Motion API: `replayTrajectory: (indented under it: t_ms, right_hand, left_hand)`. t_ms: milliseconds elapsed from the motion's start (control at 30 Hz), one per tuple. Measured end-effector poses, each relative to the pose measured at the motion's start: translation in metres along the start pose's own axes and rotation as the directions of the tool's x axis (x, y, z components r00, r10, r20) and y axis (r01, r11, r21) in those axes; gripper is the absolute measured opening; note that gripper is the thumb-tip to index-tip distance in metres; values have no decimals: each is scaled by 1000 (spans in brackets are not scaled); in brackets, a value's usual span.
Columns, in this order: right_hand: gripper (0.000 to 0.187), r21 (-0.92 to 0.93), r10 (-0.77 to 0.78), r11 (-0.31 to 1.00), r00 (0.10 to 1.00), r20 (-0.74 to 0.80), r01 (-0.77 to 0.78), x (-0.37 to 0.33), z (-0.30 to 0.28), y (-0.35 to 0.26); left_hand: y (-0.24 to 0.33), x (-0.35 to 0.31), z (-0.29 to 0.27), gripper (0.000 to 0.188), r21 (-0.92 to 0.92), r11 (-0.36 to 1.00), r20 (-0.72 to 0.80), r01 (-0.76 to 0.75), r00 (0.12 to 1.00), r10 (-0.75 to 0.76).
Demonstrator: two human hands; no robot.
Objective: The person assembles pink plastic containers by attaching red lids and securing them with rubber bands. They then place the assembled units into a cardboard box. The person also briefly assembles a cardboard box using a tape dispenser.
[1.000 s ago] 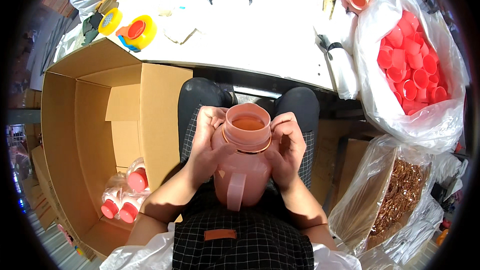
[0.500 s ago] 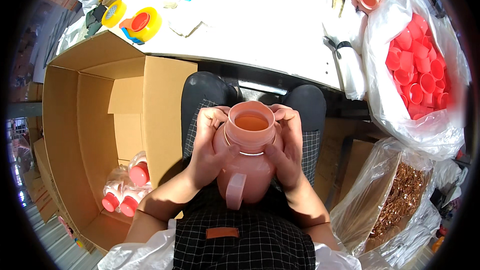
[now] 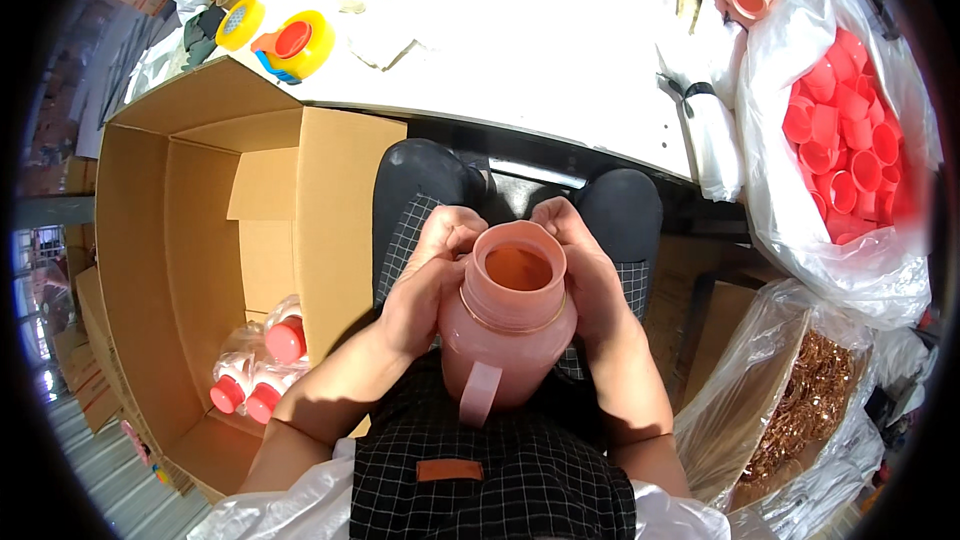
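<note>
Over my lap stands a pink plastic jug (image 3: 508, 355), its open mouth facing up and its handle toward my body. A thin coppery ring (image 3: 515, 329) runs around the base of its neck. My left hand (image 3: 432, 275) is closed against the left side of the jug, fingers curled beside the neck. On the other side my right hand (image 3: 590, 270) presses the jug, with its fingertips bent in behind the rim. The far side of the neck, and some fingertips there, are hidden from view.
At the left an open cardboard box (image 3: 345, 240) holds several red-capped pink bottles (image 3: 284, 340). Ahead is a white table (image 3: 560, 60) with a yellow tape dispenser (image 3: 312, 48). To the right are a bag of red cups (image 3: 840, 160) and a plastic-lined box of coppery rings (image 3: 805, 400).
My thumbs have left the front of the neck and gone back along its sides. Within the picture the jug sits slightly farther right, its mouth a little lower.
</note>
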State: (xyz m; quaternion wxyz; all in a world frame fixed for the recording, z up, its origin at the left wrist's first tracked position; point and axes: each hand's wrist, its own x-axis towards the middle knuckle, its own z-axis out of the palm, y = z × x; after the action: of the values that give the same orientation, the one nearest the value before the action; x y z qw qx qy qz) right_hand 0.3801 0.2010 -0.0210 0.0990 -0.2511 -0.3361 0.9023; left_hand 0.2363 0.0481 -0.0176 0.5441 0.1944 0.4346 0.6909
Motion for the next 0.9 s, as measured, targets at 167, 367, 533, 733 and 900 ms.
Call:
replayTrajectory:
  t_ms: [167,367,533,733,900]
  right_hand:
    - [18,-726,-246,605,944,220,327,-1,13,-1]
    - [31,-680,-397,635,910,120,367,1,2,-27]
    - [40,-830,-493,206,788,369,518,-28,25,-46]
    - [24,-745,-929,-208,110,353,634,-37,40,-23]
    - [37,-451,-566,-198,274,778,870,-57,52,-7]
  left_hand:
    - [2,11,-3,32,320,937,7,143,988,-154]
    - [-28,55,5,23,247,967,99,54,992,-81]
    - [-66,25,-8,30,521,836,-220,-174,919,328]
    - [-73,29,-26,28,638,770,-104,9,992,74]
    - [-45,-14,-26,32,-117,886,-190,449,866,-463]
